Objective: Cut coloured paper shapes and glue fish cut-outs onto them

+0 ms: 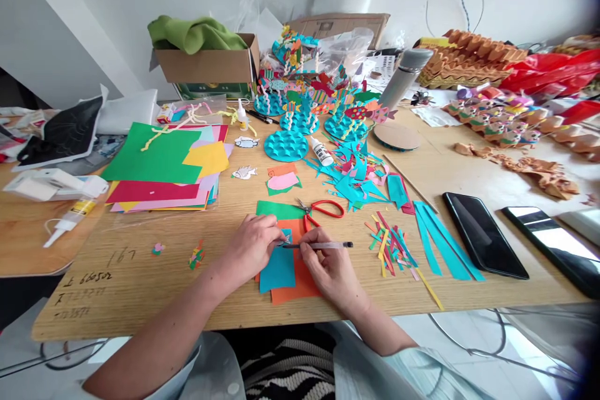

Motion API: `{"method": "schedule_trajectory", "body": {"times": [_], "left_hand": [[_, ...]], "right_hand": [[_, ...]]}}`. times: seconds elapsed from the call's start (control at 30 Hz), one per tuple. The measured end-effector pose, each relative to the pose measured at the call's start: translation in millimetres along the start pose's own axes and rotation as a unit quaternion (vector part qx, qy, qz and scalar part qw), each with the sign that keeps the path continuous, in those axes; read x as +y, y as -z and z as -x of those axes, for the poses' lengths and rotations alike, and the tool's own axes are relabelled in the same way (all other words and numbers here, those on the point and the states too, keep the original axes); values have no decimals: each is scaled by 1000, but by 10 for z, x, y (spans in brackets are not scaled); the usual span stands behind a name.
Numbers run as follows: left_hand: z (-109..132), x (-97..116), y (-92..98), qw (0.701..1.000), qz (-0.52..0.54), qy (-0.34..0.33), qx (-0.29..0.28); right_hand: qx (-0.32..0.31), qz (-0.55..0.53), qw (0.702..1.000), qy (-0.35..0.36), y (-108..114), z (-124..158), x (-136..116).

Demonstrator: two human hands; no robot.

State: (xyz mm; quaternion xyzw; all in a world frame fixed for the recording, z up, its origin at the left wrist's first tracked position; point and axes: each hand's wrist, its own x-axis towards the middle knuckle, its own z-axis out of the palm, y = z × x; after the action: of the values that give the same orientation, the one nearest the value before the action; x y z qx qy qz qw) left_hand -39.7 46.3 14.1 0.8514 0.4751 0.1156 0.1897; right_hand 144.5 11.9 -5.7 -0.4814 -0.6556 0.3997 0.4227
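Note:
My right hand (330, 265) grips a slim pen (323, 245), its tip over a blue paper sheet (277, 269). With curled fingers pressed together, my left hand (255, 244) holds a small paper cut-out (285, 239) down on that sheet; the fingertips partly cover it. An orange sheet (293, 295) lies under the blue one, and a green strip (276, 209) shows just beyond. Red-handled scissors (328, 207) rest behind my hands. Farther back are a stack of pink and orange paper pieces (282, 180) and two paper fish, a grey one (244, 172) and a white one (246, 142).
Coloured sheets (150, 156) are stacked at left. Blue scraps (356, 178), paper strips (394, 244) and two phones (485, 234) lie at right. Behind stand a glue bottle (321, 153), decorated blue discs (300, 122), a thermos (405, 78) and a cardboard box (206, 62).

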Motion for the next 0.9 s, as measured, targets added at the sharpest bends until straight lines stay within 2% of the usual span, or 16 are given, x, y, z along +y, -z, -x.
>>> {"method": "schedule_trajectory", "body": {"times": [0.4,0.73,0.9], "left_hand": [[10,-28,-29,1000,-10,-15,13],[11,-27,-21,1000,-13,-15,9],[8,-35,-28,1000,-11,-11,5]], "right_hand": [[-6,57,998,29,-39,-9,-16],[-16,62,997,31,-57,2,54],[-16,37,999,10,-49,7,60]]}}
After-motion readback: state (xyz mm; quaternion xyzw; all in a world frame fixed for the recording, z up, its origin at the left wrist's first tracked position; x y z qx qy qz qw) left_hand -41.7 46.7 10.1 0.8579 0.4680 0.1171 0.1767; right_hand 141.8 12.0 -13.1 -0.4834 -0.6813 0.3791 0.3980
